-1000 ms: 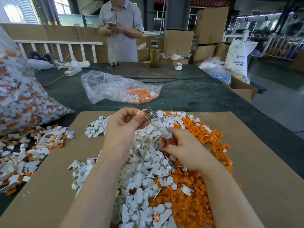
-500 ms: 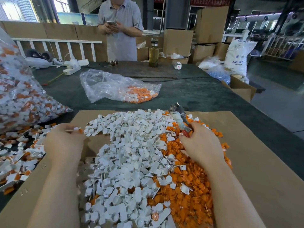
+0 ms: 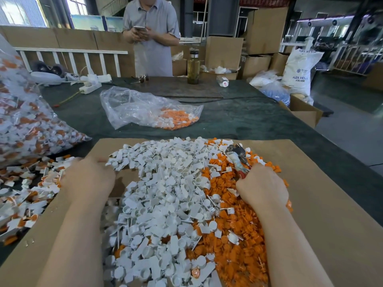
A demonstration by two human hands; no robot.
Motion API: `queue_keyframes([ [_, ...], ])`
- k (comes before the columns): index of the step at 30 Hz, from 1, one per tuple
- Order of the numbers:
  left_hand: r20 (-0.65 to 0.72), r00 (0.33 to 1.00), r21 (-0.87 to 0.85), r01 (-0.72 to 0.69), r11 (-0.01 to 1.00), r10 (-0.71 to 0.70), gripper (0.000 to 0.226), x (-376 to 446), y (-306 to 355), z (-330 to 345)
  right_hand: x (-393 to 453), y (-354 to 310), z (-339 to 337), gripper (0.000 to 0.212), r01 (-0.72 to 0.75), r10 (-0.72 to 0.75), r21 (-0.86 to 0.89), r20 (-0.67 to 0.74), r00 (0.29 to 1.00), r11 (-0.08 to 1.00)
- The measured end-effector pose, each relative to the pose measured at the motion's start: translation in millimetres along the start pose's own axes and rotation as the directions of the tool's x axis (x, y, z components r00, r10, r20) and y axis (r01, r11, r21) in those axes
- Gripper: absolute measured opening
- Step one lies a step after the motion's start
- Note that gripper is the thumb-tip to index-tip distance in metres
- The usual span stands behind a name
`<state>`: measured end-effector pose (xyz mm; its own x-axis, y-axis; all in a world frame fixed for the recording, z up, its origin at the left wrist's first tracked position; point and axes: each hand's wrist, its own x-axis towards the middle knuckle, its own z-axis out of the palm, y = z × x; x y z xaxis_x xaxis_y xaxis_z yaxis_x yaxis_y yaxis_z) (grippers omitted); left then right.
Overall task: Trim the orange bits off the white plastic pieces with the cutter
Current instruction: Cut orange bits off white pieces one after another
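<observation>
My right hand (image 3: 262, 186) grips the red handles of the cutter (image 3: 236, 156), whose metal head points away from me over the orange offcuts (image 3: 238, 257). The hand rests on that orange heap. Trimmed white pieces (image 3: 165, 193) form a big pile in the middle of the cardboard sheet (image 3: 323, 204). My left hand (image 3: 87, 179) lies at the sheet's left edge, beside the loose white pieces with orange bits (image 3: 27, 195). Its fingers curl down out of sight, so I cannot tell whether they hold a piece.
A full clear bag of white-and-orange pieces (image 3: 24, 121) fills the left side. A nearly empty bag (image 3: 145, 110) lies on the dark green table (image 3: 248, 121) beyond the sheet. At the far edge stand a bottle (image 3: 193, 67) and a person with a phone (image 3: 153, 38).
One second ago both hands met above the pile, with the cutter at a piece. My left hand has since swung out to the left pile, and my right hand has sunk onto the orange heap with the cutter.
</observation>
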<state>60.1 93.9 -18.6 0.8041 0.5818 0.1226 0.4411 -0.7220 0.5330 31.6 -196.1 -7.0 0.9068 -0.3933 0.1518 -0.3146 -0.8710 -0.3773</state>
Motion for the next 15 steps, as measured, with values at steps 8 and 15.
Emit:
queue_keyframes([
  [8,0.238,0.941,0.042,-0.257,0.965,0.241,0.026,-16,22,27,11,5,16,0.032,-0.016,0.019,-0.029,0.097,0.995,0.999],
  [15,0.193,0.949,-0.020,-0.251,0.968,0.250,0.025,-13,21,34,18,9,20,0.025,-0.015,0.025,-0.070,0.142,0.989,0.997],
])
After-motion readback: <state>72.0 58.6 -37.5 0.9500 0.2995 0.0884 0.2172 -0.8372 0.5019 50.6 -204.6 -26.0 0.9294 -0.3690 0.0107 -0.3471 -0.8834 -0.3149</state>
